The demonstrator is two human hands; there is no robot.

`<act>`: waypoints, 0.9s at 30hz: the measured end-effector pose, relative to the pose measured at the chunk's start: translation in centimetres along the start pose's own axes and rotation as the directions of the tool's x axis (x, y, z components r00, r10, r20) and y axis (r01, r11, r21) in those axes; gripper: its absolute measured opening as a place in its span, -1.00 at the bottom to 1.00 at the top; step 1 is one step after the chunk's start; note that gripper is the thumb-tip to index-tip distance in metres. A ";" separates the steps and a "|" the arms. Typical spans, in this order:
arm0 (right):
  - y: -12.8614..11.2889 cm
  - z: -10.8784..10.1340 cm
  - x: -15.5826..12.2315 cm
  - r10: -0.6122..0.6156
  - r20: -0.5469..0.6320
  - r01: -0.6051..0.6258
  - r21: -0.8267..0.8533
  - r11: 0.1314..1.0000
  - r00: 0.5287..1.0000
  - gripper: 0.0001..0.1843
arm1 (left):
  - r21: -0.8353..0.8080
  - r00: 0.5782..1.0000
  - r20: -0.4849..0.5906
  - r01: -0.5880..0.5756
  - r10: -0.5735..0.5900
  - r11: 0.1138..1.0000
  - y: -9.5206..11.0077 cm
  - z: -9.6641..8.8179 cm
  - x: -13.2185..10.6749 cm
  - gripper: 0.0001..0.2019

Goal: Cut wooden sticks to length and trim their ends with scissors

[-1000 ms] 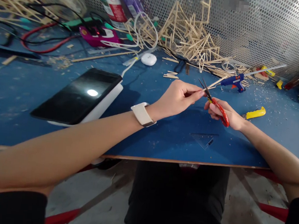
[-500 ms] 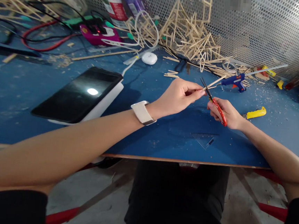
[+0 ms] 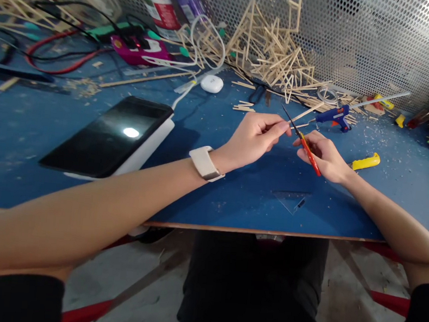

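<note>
My left hand (image 3: 260,135) pinches a thin wooden stick (image 3: 307,111) between thumb and fingertips; the stick points up and to the right. In my right hand (image 3: 322,154) is a pair of scissors with red handles (image 3: 310,152), closed around by the fingers. The dark blades reach up and left, right beside the left fingertips and across the stick; whether they touch it I cannot tell. Just beyond the hands lies a blue glue gun (image 3: 333,116) with a clear glue stick in its back. A yellow-handled knife (image 3: 365,161) rests right of my right wrist.
A tablet (image 3: 107,134) lies at left near a white earbud case (image 3: 211,84). Behind are piled wooden sticks (image 3: 272,51), short cut sticks (image 3: 244,106), a magenta power strip (image 3: 139,49) with cables, and a perforated metal panel (image 3: 360,43). A clear set square (image 3: 291,202) lies near the table's front edge.
The scissors have turned, their blades now looking closer together and lying further left. My right hand's fingers have shifted on the handles. The left hand keeps its pinch on the stick.
</note>
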State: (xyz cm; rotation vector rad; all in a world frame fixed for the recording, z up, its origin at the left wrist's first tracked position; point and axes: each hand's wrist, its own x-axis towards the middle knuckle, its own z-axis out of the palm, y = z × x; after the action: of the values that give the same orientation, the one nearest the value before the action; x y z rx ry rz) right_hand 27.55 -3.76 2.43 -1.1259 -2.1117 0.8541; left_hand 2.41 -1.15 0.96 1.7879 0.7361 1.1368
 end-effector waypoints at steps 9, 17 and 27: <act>1.7 0.1 0.0 0.068 -0.037 -0.065 0.072 0.995 0.997 -0.46 | -0.076 0.993 0.010 0.118 -0.117 0.990 0.0 -0.5 0.3 -0.45; 3.8 -0.8 0.4 -0.016 -0.220 -0.039 -0.241 0.970 0.975 -0.64 | 0.004 0.979 -0.180 0.098 -0.095 0.995 -1.0 -1.8 1.3 -0.29; 4.8 -2.1 0.1 -0.017 -0.129 -0.065 -0.607 0.792 0.992 -0.60 | 0.287 0.998 -0.048 -0.020 0.035 0.958 -0.5 -1.2 0.2 -0.50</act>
State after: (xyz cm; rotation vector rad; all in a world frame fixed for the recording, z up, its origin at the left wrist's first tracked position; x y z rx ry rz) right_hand 31.39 -1.08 0.13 -1.4776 -2.3303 0.0672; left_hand 1.41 -0.31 0.89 2.0192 0.9500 1.1452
